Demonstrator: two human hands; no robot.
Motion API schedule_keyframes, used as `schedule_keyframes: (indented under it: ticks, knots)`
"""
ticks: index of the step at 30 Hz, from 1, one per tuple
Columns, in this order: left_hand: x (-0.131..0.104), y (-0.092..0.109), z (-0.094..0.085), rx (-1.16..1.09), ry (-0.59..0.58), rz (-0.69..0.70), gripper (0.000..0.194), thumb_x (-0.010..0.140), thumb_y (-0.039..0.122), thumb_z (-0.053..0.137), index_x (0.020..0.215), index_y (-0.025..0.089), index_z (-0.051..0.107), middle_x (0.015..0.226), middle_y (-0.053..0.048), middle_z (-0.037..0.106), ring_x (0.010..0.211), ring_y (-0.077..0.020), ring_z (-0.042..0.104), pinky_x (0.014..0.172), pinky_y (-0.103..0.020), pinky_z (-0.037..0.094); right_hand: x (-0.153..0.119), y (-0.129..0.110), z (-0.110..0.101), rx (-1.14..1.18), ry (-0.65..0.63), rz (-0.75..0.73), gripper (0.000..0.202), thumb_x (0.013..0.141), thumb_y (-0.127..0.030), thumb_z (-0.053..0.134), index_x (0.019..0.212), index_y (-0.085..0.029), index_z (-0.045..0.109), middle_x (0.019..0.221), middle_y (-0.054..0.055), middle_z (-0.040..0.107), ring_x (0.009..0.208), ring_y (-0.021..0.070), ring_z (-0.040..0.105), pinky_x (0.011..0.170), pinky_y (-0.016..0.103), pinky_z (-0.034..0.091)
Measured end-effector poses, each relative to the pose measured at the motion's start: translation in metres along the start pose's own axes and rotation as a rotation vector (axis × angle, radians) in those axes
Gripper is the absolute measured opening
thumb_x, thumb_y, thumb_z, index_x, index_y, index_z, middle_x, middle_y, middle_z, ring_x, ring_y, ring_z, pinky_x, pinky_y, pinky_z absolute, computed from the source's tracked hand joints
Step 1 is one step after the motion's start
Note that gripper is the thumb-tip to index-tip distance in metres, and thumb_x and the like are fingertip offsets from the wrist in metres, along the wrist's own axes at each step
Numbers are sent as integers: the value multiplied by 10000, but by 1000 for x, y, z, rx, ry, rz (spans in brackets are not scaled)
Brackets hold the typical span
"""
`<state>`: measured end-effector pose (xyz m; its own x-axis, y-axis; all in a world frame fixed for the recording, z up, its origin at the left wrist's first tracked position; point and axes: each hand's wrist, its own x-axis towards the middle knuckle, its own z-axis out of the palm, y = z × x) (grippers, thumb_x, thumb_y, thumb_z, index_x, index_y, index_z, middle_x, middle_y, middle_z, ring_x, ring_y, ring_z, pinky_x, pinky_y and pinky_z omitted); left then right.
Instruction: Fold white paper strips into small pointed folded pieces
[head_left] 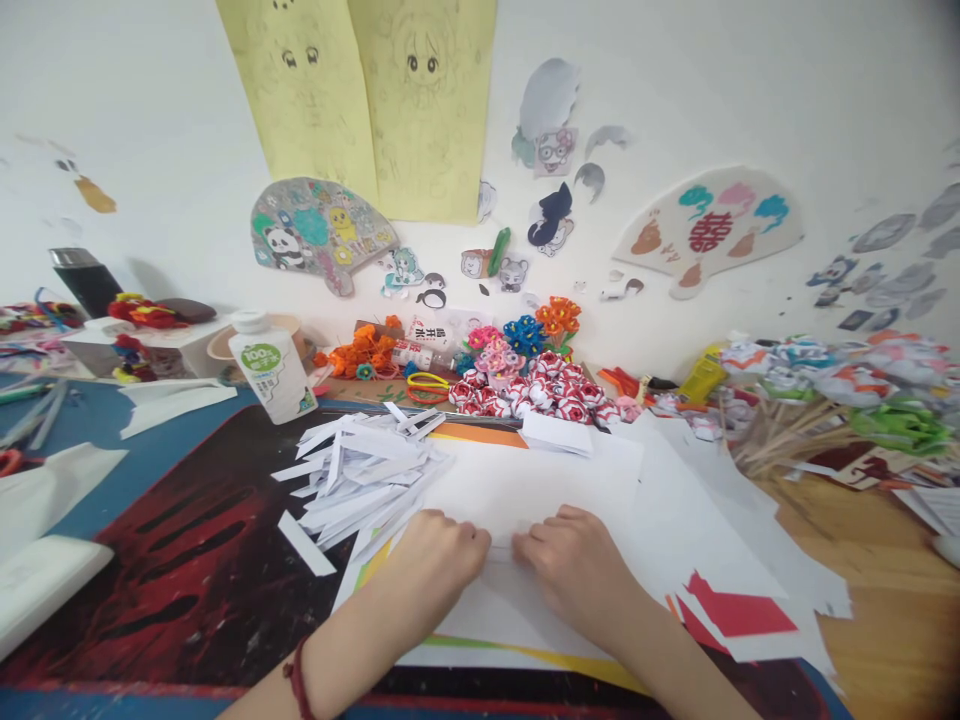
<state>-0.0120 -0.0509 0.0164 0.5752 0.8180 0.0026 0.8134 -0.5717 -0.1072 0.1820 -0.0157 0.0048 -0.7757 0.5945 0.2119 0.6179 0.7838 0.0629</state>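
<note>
My left hand point(442, 550) and my right hand point(574, 560) face each other over a stack of white paper sheets point(480, 625), fingers curled in and thumbs tucked. A narrow white paper strip point(501, 550) faintly shows in the short gap between them, pinched at either end; it blends into the sheet below. Left of the sheets lies a loose heap of cut white paper strips point(367, 475). A small folded white paper point(556, 433) rests at the top edge of the stack. Yellow, green and orange sheet edges stick out underneath.
A white bottle point(271, 370) stands at the back left. Red-and-white paper flowers point(555, 385) pile up along the wall. Red paper scraps point(742, 612) lie on the right, near a bundle of wooden sticks point(787, 430). A dark thermos point(88, 282) stands far left.
</note>
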Motion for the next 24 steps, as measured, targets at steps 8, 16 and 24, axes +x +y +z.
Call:
schedule_keyframes:
  ticks: [8,16,24]
  knots:
    - [9,-2,3,-240,132,-192,82,846,189,619,909,195,567,913,-19,626,792,-212,592,681,-325,440,4,5,-2,128,15,75,106,854,-148,581,883,-239,627,825,-16,607,724,160,536,629,292,274]
    - [10,-3,9,-163,207,-151,49,884,183,567,846,183,535,836,-13,605,741,-203,542,670,-342,368,6,9,1,176,72,84,95,836,-110,612,798,-196,597,772,-20,612,737,156,526,659,293,297]
    - [6,-10,6,22,231,-26,117,870,116,542,785,192,515,773,-17,580,724,-225,521,611,-350,338,4,17,5,71,99,-44,166,868,-58,504,780,-169,589,739,18,592,700,168,470,628,308,260]
